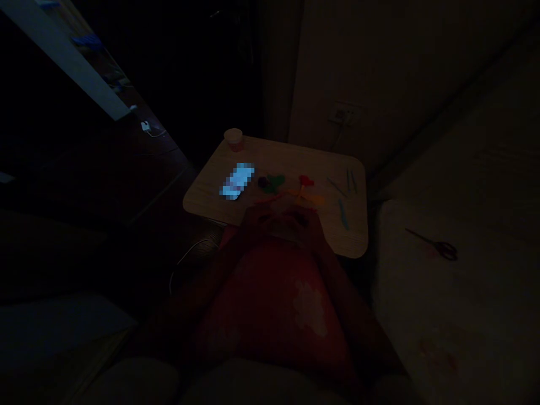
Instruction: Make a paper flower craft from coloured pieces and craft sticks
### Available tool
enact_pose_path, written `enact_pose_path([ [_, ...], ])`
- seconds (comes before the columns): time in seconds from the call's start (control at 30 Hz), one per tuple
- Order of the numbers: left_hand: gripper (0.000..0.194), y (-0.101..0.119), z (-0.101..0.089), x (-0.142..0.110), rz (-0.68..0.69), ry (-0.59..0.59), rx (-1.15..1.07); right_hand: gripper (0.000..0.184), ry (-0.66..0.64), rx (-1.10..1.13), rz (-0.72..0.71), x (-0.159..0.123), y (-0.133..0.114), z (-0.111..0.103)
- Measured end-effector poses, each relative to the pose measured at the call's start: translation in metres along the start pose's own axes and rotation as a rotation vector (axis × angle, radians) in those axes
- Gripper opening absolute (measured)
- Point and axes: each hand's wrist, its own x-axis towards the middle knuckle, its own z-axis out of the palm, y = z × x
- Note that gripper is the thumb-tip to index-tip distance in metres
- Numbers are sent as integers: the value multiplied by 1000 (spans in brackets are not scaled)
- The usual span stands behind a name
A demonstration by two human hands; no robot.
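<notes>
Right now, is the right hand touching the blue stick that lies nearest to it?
Apart. The head view, though dark, shows a strip of bare tabletop between the right hand and the blue stick.

A red garment [257, 298] covers the front of the body, mostly plain, with one pale, ragged-edged patch [310, 306] on the wearer's right side. Both forearms [348, 304] are bare, narrowing toward the wrists. The fabric's finer detail is lost in the dark.
</notes>
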Motion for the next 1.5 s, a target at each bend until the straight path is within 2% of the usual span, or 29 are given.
enact_pose_path([
  [0.33, 24, 0, -1, 1, 65, -8, -17, 14, 15, -51, 22, 0, -3, 2],
  [0.53, 26, 3, -1, 1, 24, -28, -32, 17, -3, -76, 41, 0, 1, 1],
  [0.63, 26, 6, 1, 0, -9, -33, -61, 21, -23, -118, 32, 0, -1, 0],
  [0.8, 32, 9, 1, -1, -141, -65, -150, 27, -9, -140, 18, 1, -5, -2],
  [1.0, 30, 15, -3, 0, -101, -30, -219, 38, -18, -205, 29, 1, -3, -2],
  [1.2, 29, 15, -2, -1, -100, -32, -162, 50, -1, -136, 80, -1, 1, -1],
  [1.37, 22, 12, 0, 0, -107, -39, -121, 45, 7, -161, 28, 2, 1, -2],
  [1.5, 23, 9, 1, 1, -120, -1, -100, 31, 9, -113, 40, 2, 1, -2],
])
